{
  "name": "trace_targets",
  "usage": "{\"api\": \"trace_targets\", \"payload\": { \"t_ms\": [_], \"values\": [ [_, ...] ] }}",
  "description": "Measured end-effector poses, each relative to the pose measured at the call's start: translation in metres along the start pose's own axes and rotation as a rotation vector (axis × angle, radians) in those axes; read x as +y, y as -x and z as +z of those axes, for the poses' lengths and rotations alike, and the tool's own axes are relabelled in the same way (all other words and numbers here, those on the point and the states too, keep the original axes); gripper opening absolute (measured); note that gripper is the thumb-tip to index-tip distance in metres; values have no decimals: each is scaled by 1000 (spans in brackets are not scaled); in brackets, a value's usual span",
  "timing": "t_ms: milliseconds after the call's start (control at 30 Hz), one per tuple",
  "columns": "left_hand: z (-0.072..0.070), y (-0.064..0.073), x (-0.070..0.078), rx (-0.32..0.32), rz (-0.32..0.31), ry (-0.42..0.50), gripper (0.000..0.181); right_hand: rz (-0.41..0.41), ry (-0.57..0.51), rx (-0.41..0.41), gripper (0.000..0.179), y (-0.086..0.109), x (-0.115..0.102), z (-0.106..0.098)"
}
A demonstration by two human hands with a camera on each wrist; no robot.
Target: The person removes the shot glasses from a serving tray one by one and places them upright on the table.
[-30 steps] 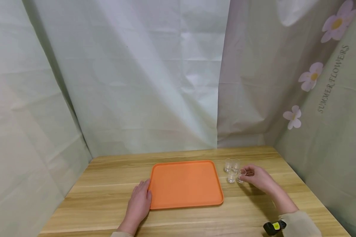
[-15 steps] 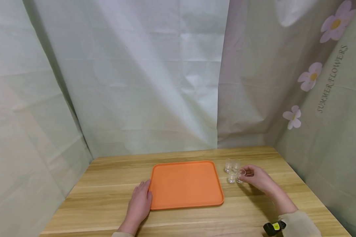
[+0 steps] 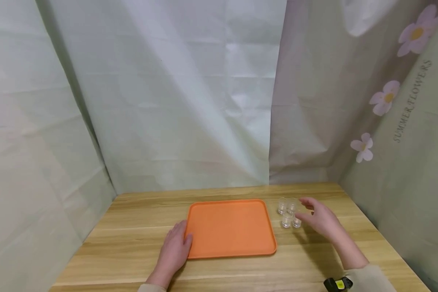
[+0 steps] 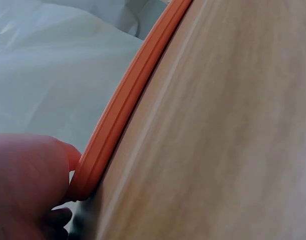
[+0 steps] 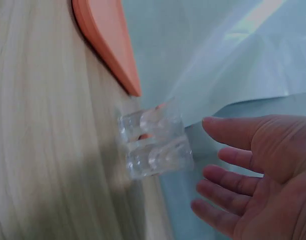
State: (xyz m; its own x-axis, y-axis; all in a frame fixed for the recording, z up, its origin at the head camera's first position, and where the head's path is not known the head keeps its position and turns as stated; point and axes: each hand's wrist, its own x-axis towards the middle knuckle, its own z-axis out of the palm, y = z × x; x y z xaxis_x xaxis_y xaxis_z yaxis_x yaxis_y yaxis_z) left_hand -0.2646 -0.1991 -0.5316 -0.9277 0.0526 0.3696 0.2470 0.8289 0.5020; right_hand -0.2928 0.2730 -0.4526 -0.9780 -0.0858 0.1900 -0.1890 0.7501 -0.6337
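Observation:
An orange tray [image 3: 231,229] lies flat on the wooden table. My left hand [image 3: 172,251] holds its left edge near the front corner, thumb over the rim; the left wrist view shows the hand [image 4: 27,182] at the tray's corner, its other fingers partly hidden. Right of the tray, several small clear shot glasses stand upright in a tight cluster, the front right shot glass [image 3: 297,221] nearest my right hand [image 3: 321,219]. That hand is open, with thumb and fingers spread apart. In the right wrist view a gap separates the fingers from the blurred shot glasses [image 5: 160,155].
The wooden table [image 3: 131,231] ends at a pale curtain [image 3: 190,121] behind it. More curtain with printed flowers [image 3: 385,97] hangs along the right side. A black and yellow device [image 3: 338,284] sits on my right wrist.
My right hand has let go of the front right shot glass, its fingers spreading and rising slightly. My left thumb has moved right, onto the tray's rim. The head view has shifted slightly.

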Motion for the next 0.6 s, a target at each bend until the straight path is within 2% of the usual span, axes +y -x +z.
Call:
{"api": "trace_targets", "payload": {
  "t_ms": [233, 600],
  "values": [
    [-2, -4, 10, -25, 24, -54, 53, -51, 100, 79, 63, 5, -19, 3],
    [-5, -3, 31, -51, 91, -131, 54, -193, 165, 138, 54, 9, -43, 31]
  ]
}}
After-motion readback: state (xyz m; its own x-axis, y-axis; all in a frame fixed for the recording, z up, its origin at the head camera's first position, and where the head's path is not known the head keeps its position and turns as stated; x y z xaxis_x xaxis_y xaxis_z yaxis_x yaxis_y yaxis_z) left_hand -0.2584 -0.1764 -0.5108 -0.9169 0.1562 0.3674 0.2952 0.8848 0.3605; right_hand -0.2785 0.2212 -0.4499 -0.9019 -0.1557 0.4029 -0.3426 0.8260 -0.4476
